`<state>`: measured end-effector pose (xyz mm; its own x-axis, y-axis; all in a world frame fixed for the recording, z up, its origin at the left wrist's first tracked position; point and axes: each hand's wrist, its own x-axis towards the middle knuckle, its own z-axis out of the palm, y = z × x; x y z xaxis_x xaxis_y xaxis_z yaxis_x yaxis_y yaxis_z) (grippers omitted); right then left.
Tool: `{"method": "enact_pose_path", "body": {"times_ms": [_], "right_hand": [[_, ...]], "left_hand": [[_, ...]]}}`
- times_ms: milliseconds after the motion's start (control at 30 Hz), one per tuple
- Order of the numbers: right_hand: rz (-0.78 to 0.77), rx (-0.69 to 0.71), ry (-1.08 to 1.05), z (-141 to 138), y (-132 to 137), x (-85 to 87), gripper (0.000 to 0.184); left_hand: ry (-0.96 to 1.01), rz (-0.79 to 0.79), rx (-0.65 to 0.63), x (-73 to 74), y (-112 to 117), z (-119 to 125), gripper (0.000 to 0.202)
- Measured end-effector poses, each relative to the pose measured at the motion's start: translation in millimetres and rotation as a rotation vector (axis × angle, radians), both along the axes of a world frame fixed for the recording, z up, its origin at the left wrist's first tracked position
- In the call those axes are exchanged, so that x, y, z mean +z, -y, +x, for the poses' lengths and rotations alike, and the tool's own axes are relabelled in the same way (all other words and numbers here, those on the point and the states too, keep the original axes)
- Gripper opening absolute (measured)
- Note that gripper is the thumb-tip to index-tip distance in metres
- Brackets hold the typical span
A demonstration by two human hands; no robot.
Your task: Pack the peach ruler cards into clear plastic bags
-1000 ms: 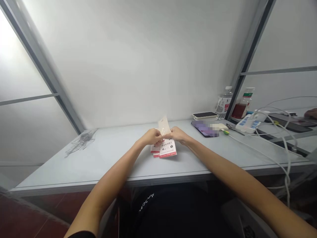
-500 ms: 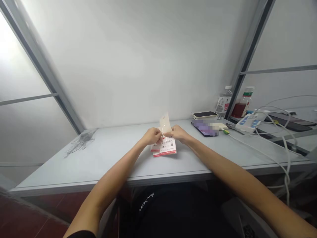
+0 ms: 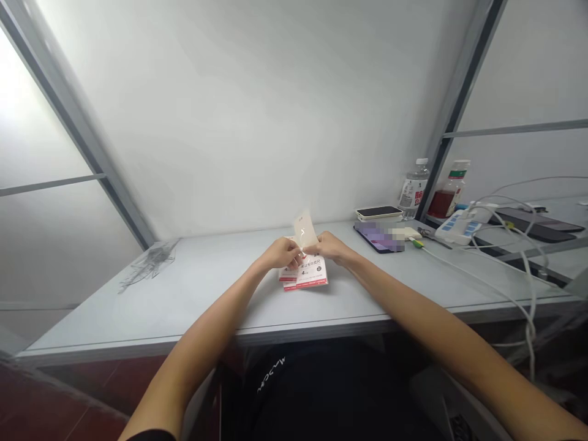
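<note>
Left hand (image 3: 281,253) and right hand (image 3: 331,248), fingers drawn together, pinch the upper part of a red-edged white packet (image 3: 313,275), which overlaps similar packets (image 3: 287,277) near the middle of the pale grey desk (image 3: 184,275).

At six o'clock, flat white-and-red rectangular packets (image 3: 313,277) look like printed paper under glossy clear plastic (one bright streak shows). The pale grey flat desktop (image 3: 197,275) looks smooth, matt; at three o'clock, a clear cylindrical plastic bottle (image 3: 414,191) gleams.
</note>
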<state>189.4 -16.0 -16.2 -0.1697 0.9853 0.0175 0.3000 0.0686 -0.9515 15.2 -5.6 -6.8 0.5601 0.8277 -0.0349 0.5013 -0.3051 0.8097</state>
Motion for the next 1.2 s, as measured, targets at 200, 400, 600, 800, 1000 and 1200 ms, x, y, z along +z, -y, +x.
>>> {"method": "enact_pose_path", "body": {"times_ms": [200,400,600,800,1000,1200], "right_hand": [[-0.002,-0.01,0.003,-1.5,0.6,0.6,0.007],[0.018,0.005,-0.012,-4.9,2.0,0.5,0.007],[0.025,0.003,0.014,-7.4,4.2,0.6,0.006],[0.034,-0.003,0.014,-8.7,6.9,3.4,0.01],[0.049,-0.019,0.036,-6.3,5.2,3.0,0.008],[0.08,-0.064,0.08,-8.4,2.6,-0.9,0.007]], "left_hand": [[-0.021,0.03,0.017,1.7,2.5,1.4,0.019],[-0.059,0.1,0.07,-0.1,3.2,5.2,0.019],[-0.052,0.109,0.078,-2.3,2.7,5.6,0.018],[0.019,0.052,0.035,-2.7,0.9,1.5,0.02],[0.031,0.056,0.086,-4.5,-0.6,5.3,0.018],[-0.034,0.206,0.223,-14.1,-1.9,13.7,0.019]]}}
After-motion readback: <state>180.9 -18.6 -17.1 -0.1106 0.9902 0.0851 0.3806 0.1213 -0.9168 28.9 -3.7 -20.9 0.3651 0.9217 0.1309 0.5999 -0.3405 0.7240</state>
